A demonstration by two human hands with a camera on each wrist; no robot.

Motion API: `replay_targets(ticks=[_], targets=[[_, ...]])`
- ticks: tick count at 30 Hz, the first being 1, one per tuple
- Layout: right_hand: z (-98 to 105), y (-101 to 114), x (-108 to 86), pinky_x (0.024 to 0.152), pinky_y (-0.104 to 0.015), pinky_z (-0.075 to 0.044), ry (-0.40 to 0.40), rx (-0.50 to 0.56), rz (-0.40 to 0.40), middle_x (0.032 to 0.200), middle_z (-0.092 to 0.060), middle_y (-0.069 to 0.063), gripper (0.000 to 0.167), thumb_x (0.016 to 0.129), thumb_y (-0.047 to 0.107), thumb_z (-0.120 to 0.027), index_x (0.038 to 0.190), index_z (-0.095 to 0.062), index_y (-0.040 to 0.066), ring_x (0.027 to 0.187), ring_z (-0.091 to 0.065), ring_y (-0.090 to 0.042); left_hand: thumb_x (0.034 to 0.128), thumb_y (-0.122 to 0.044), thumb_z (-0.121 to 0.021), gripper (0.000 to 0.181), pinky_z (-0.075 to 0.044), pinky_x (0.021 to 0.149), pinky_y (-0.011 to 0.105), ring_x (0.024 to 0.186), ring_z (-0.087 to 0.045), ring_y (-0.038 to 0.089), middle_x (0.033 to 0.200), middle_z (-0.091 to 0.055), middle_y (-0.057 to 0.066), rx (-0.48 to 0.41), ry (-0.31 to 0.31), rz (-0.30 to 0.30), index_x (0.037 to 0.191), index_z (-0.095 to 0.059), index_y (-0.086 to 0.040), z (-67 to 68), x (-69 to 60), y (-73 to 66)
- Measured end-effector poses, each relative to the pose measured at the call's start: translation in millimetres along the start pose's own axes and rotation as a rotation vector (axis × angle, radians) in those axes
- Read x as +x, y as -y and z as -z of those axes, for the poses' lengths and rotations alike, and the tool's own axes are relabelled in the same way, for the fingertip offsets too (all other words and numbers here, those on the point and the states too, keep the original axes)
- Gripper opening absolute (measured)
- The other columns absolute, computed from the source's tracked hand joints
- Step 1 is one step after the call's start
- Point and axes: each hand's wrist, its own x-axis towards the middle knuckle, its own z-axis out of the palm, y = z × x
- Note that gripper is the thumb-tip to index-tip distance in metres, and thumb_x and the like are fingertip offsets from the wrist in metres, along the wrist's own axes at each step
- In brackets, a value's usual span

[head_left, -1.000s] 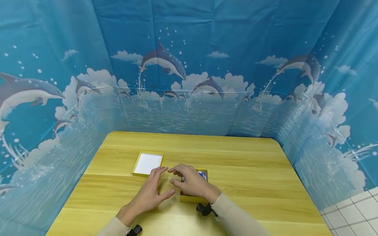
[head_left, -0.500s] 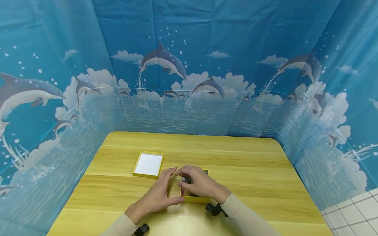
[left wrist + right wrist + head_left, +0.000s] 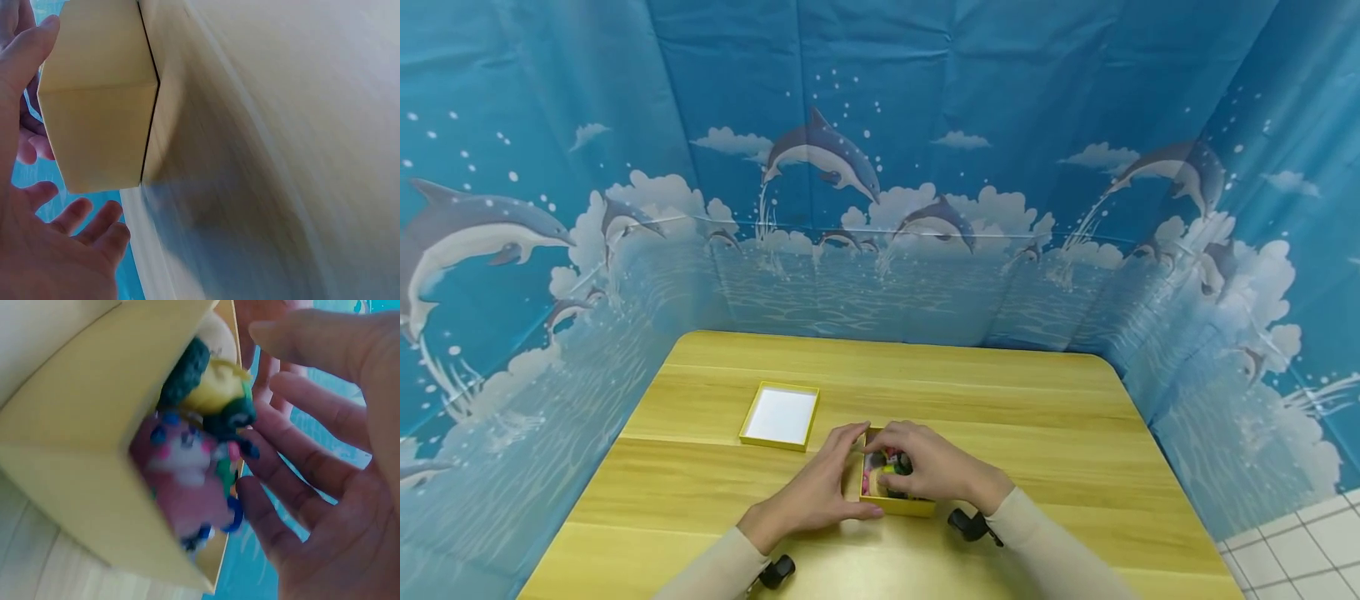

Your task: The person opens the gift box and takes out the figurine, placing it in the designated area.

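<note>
A yellow box (image 3: 895, 505) stands on the table with several small colourful figures inside. In the right wrist view a pink figure (image 3: 190, 494) with a white face lies beside a yellow and dark green one (image 3: 215, 387). My left hand (image 3: 816, 492) is at the box's left side, thumb near the front corner, fingers spread and relaxed; the left wrist view shows the hand (image 3: 59, 250) beside the box wall (image 3: 100, 137). My right hand (image 3: 940, 467) is over the box, its fingers (image 3: 294, 450) loosely bent at the opening, nothing visible between thumb and fingers.
A shallow yellow lid (image 3: 781, 415) with a white inside lies left of the box on the wooden table (image 3: 1000, 392). Blue curtains (image 3: 880, 292) printed with dolphins hang behind the table and at both sides. White tiles (image 3: 1300, 542) show at the lower right.
Both hands have moved to the right. The left hand has come up to the box's left side, and the right hand has shifted across the box, uncovering the figures at its left.
</note>
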Motion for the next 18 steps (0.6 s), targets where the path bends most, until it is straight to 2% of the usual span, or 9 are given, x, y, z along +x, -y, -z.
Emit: replay_targets(ticks=[5, 12, 18], targets=[[6, -3, -8.0, 0.117, -0.050, -0.060, 0.021, -0.030, 0.005, 0.146, -0.078, -0.001, 0.038, 0.109, 0.022, -0.085, 0.147, -0.078, 0.017, 0.133, -0.068, -0.020, 0.0921, -0.067, -0.095, 0.127, -0.047, 0.136, 0.062, 0.171, -0.047, 0.034, 0.189, -0.030, 0.007, 0.000, 0.010, -0.025, 0.186, -0.025, -0.019, -2.9, 7.9, -2.3], [9, -7, -13.1, 0.118, -0.048, -0.060, 0.057, -0.106, 0.017, 0.149, -0.075, 0.005, 0.041, 0.104, 0.023, -0.091, 0.144, -0.080, 0.021, 0.137, -0.062, -0.017, 0.0929, -0.068, -0.094, 0.126, -0.050, 0.133, 0.065, 0.170, -0.047, 0.038, 0.190, -0.027, 0.014, -0.011, 0.047, -0.016, 0.187, -0.025, -0.020, -6.2, 14.7, -3.3], [8, -8, -12.2, 0.120, -0.050, -0.059, 0.069, -0.153, 0.041, 0.150, -0.075, 0.005, 0.042, 0.105, 0.025, -0.091, 0.145, -0.080, 0.023, 0.139, -0.062, -0.019, 0.0922, -0.068, -0.095, 0.125, -0.051, 0.132, 0.062, 0.166, -0.051, 0.035, 0.186, -0.032, 0.012, -0.001, 0.052, -0.011, 0.186, -0.028, -0.019, -6.7, 18.6, -3.0]])
